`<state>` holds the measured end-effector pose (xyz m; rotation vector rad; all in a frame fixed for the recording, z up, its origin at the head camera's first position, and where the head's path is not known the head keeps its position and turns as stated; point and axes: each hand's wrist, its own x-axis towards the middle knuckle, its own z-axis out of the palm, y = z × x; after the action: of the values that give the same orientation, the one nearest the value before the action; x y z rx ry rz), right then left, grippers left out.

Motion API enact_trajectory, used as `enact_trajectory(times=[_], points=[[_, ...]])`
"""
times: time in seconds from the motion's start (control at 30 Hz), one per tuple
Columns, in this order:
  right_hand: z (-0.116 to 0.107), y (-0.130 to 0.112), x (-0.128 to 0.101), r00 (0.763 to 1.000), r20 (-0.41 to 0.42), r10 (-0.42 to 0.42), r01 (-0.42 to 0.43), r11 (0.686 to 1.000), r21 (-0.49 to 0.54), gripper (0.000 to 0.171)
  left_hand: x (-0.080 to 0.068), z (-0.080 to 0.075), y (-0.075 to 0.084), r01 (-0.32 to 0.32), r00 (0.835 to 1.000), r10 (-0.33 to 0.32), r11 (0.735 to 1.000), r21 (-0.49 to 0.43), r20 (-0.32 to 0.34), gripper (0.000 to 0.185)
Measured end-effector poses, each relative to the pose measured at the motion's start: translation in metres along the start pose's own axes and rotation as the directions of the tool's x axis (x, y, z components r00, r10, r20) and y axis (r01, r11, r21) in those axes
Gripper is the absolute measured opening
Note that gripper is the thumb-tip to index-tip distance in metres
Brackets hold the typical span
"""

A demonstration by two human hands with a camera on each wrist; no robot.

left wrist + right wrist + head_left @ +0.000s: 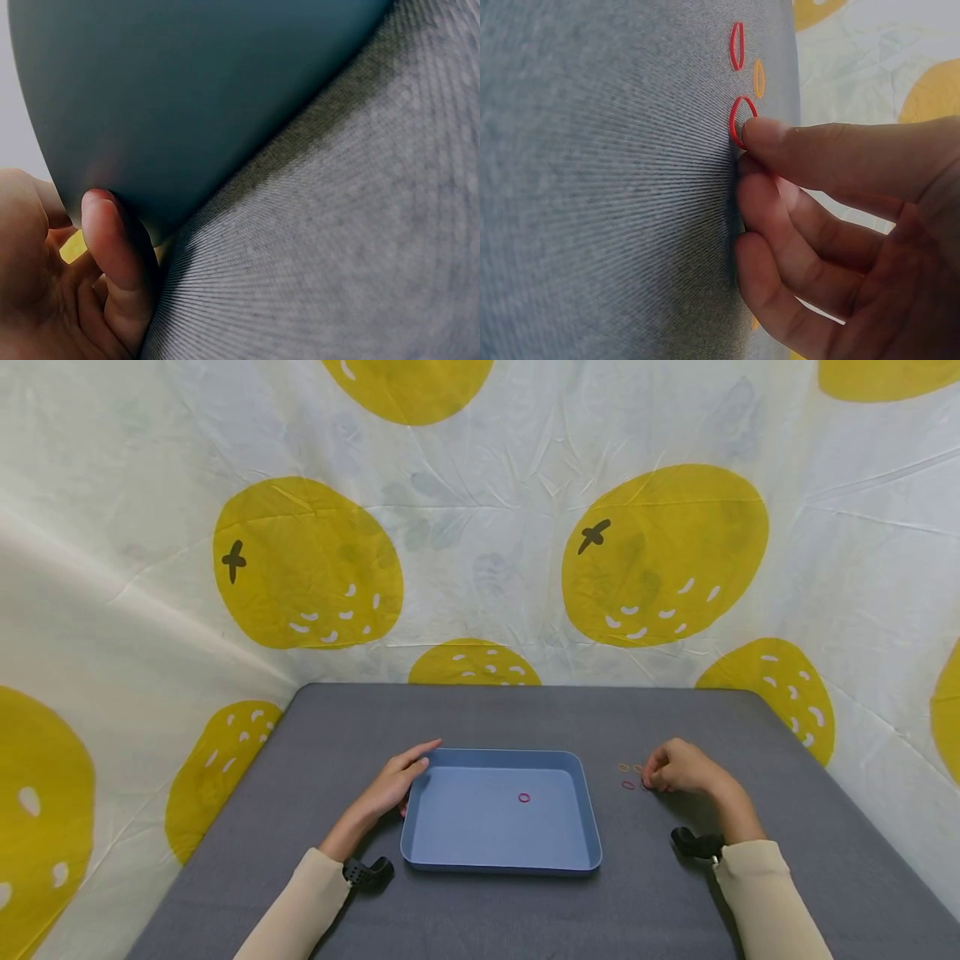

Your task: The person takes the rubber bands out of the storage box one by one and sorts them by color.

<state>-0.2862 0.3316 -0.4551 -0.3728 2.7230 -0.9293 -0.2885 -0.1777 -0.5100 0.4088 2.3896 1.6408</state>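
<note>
My left hand (393,783) holds the left side of a shallow blue tray (495,852) near its far corner. A fingertip presses the tray's outer wall in the left wrist view. One pinkish-red rubber band (524,797) lies inside the tray. Right of the tray, my right hand (678,767) reaches down to the cloth with curled fingers, thumb and fingertips pinching the edge of a red rubber band (733,124). Another red rubber band (627,785) lies just left of that hand, with a yellow-orange rubber band (623,767) behind it and a second yellow-orange band (637,768) alongside.
A dark grey cloth (495,914) covers the table. Behind it hangs a white curtain (480,585) printed with yellow fruit. Each wrist wears a black camera mount, the left one (367,874) close to the tray's near left corner.
</note>
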Motion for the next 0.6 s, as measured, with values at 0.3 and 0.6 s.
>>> enact_trajectory(times=[0.3,0.6], points=[[0.0010,-0.0013,0.0008,1.000,-0.007,0.016,-0.016,0.999,-0.031,0.005,0.0002,0.0001,0.0007,0.004,1.000,-0.004,1.000,-0.002,0.002,0.044],[0.0011,-0.0014,0.0007,1.000,-0.019,0.024,-0.025,0.998,-0.053,0.007,0.0004,-0.0016,-0.0004,-0.024,0.999,0.024,1.000,-0.014,0.025,0.047]])
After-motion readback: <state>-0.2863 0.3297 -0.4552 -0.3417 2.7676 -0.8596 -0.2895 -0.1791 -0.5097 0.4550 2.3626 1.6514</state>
